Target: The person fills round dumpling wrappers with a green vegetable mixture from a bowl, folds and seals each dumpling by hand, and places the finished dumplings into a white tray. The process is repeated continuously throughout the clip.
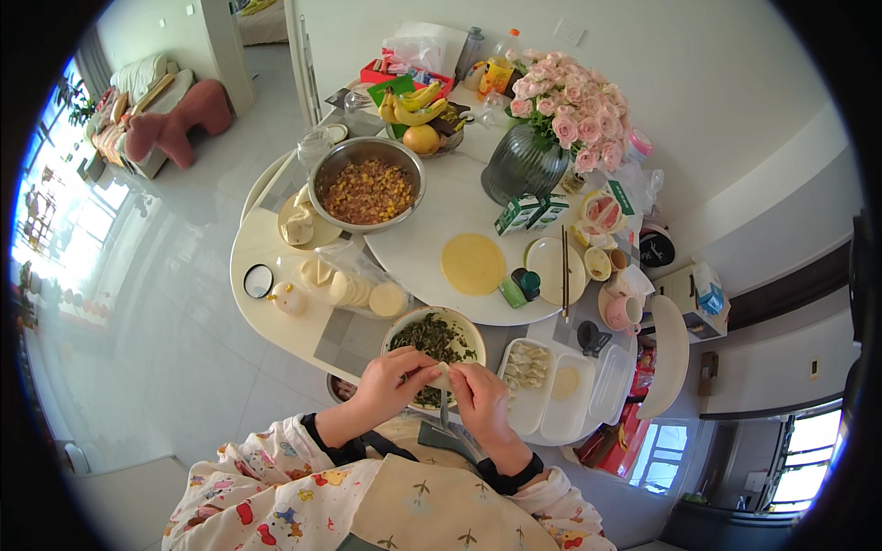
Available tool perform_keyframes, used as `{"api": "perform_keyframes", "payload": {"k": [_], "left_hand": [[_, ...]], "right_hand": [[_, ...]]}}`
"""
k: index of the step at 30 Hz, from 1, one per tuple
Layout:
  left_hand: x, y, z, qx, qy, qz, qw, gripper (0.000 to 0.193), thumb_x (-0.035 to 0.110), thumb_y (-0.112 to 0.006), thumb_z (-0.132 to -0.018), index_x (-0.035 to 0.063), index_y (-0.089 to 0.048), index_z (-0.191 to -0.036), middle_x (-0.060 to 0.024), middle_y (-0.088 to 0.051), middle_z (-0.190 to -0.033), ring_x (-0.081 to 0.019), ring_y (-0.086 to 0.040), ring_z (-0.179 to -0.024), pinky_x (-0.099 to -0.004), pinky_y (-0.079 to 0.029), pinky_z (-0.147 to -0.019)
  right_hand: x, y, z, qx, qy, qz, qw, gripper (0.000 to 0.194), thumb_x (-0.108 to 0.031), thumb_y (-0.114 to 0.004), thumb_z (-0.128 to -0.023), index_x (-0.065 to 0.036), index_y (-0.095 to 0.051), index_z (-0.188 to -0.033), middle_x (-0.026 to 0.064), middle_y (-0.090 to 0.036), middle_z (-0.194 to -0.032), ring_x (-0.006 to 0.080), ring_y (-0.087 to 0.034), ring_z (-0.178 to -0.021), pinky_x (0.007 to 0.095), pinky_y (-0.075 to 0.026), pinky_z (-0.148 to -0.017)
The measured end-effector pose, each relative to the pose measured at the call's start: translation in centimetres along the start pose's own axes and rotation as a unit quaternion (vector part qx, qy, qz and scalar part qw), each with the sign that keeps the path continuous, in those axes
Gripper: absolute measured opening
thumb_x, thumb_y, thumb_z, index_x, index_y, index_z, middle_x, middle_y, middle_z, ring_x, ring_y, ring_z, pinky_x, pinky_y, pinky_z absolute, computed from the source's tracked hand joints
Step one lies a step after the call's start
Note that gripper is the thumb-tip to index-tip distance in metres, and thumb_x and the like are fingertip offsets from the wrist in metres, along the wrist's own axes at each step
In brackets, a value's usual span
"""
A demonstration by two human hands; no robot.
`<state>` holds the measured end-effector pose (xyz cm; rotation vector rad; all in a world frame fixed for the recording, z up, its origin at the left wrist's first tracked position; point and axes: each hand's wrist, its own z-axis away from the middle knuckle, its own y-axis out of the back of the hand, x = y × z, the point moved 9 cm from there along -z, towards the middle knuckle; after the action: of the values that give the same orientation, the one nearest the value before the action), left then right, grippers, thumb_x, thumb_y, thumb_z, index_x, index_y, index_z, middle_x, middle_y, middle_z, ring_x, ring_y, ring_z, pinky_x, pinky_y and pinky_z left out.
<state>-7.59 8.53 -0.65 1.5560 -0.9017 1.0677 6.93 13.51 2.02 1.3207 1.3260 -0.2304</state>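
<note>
Between my fingertips, over the near side of a bowl, is a small pale dumpling (441,376). My left hand (394,380) pinches its left side, and my right hand (479,399) pinches its right side. Below them the round bowl (477,329) holds a dark green chopped filling (428,336). A metal utensil handle (444,413) sticks out of the bowl towards me. To the right, a white two-part plastic container (548,428) holds several folded dumplings (528,365) in one compartment and a round wrapper (566,383) in the other.
Farther left stand a steel bowl (422,172) of meat and corn filling and a plastic bag (358,279) of round wrappers. A yellow round mat (473,264), a plate with chopsticks (565,275), a vase (524,165) of pink roses and a pink mug (623,314) are beyond.
</note>
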Motion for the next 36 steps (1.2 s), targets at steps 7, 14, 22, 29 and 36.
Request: {"api": "perform_keyframes", "payload": {"k": [7, 14, 22, 29, 36], "left_hand": [[1.4, 0.0, 0.2, 0.016, -0.091, -0.057, 0.994, 0.009, 0.014, -0.07, -0.092, 0.0054, -0.067, -0.092, -0.0105, -0.067, -0.083, -0.0324, -0.067, -0.072, -0.0402, -0.052, -0.061], [2.1, -1.0, 0.7, -0.01, -0.16, -0.12, 0.98, 0.008, 0.011, -0.067, -0.093, 0.0057, -0.062, -0.092, -0.0108, -0.067, -0.082, -0.0336, -0.066, -0.069, -0.0414, -0.053, -0.059], [1.7, -1.2, 1.3, -0.022, -0.142, -0.073, 0.987, 0.009, 0.012, -0.065, -0.095, 0.0044, -0.061, -0.096, -0.0132, -0.067, -0.084, -0.035, -0.066, -0.072, -0.0416, -0.053, -0.062], [0.3, -1.6, 1.1, -0.032, -0.001, 0.042, 0.999, 0.009, 0.011, -0.064, -0.097, 0.0026, -0.065, -0.101, -0.013, -0.068, -0.086, -0.0269, -0.067, -0.072, -0.0339, -0.053, -0.064], [1.0, -1.3, 1.0, 0.005, -0.032, 0.023, 0.999, 0.008, 0.009, -0.064, -0.098, 0.0019, -0.066, -0.101, -0.0107, -0.068, -0.084, -0.0219, -0.066, -0.07, -0.0316, -0.052, -0.063]], "right_hand": [[-0.5, 0.0, 0.1, -0.022, 0.018, 0.034, 0.999, 0.006, -0.009, -0.066, -0.094, -0.004, -0.064, -0.097, 0.0136, -0.066, -0.076, 0.0337, -0.065, -0.065, 0.0398, -0.05, -0.057], [-0.7, -0.4, 0.3, -0.067, 0.042, 0.059, 0.995, 0.01, -0.011, -0.068, -0.094, -0.006, -0.06, -0.098, 0.0128, -0.064, -0.071, 0.0333, -0.065, -0.062, 0.0416, -0.048, -0.053], [-1.5, -0.4, 0.6, -0.062, 0.078, 0.025, 0.995, 0.011, -0.011, -0.066, -0.096, -0.006, -0.057, -0.101, 0.0134, -0.064, -0.075, 0.0338, -0.065, -0.065, 0.0418, -0.049, -0.055], [-0.3, 0.2, 0.7, -0.047, 0.018, -0.018, 0.999, 0.012, -0.012, -0.065, -0.097, -0.004, -0.059, -0.104, 0.0135, -0.066, -0.077, 0.032, -0.066, -0.065, 0.0375, -0.05, -0.055], [-0.2, 0.2, 1.2, -0.017, 0.026, -0.008, 0.999, 0.016, -0.015, -0.065, -0.1, -0.004, -0.056, -0.106, 0.0097, -0.063, -0.067, 0.0203, -0.062, -0.055, 0.0305, -0.046, -0.052]]}}
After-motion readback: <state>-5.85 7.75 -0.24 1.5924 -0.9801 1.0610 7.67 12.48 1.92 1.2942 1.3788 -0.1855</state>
